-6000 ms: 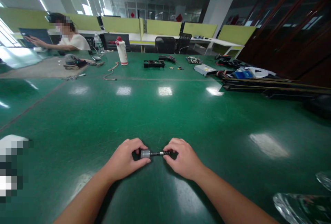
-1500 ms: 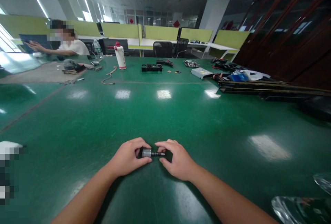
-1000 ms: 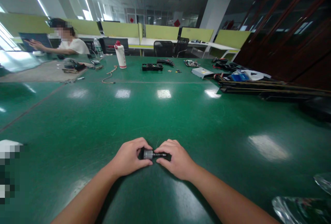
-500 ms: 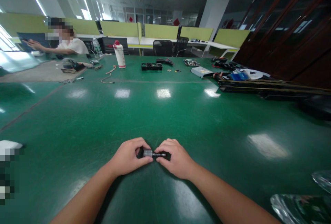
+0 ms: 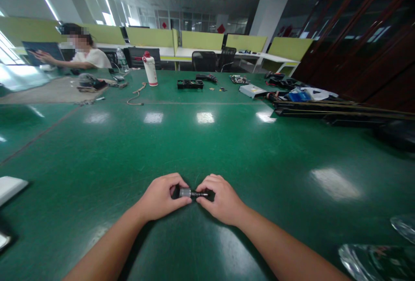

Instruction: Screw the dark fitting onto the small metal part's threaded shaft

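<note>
Both hands rest low over the green tabletop, fingertips facing each other around one small tool-like part. This is a grey cylinder with a thin, dark, ridged shaft that ends in a bright metal tip on the right. My left hand is closed on the cylinder, thumb in front and fingers behind; its left end is hidden in the palm. Curled round the shaft, my right hand has thumb and fingertips at either side of it. The part lies roughly level, pointing right.
White objects sit at the left edge, clear plastic bottles at lower right. Farther back are a white bottle, a black frame, a power drill, a metal box and dark rails. A person sits far left.
The fingertips of my right hand have shifted very slightly right along the shaft. My left hand and the grey cylinder stay in place.
</note>
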### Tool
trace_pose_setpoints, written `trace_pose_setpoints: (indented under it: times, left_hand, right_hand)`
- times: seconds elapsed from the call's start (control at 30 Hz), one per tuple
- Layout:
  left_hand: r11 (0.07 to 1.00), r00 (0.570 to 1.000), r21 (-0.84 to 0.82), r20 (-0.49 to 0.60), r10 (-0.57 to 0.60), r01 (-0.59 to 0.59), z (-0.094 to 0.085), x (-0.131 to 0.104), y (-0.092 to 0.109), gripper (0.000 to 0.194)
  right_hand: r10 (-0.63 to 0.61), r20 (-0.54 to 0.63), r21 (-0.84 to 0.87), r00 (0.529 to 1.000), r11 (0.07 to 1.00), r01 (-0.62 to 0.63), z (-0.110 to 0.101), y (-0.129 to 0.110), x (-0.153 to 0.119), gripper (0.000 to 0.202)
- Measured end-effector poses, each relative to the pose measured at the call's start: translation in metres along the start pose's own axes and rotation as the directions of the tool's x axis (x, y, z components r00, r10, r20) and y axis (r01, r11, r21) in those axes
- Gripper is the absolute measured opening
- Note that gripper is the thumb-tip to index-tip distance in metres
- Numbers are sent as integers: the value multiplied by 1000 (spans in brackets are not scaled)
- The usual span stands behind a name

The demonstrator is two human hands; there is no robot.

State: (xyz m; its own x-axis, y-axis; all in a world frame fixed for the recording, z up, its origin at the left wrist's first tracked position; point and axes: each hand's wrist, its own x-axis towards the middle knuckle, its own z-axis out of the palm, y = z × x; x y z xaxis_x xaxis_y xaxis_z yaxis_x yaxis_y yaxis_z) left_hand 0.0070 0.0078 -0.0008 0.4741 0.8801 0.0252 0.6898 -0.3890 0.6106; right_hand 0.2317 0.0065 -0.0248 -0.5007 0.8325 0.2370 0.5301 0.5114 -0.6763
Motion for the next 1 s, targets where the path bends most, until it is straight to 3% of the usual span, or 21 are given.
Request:
trace_pose_setpoints:
  times: [1.0]
  left_hand:
    - [998, 999, -47, -28, -38, 36, 0, 0, 0, 21]
  right_hand:
    - [67, -106, -102, 992, 992, -78, -7, 2, -3, 14]
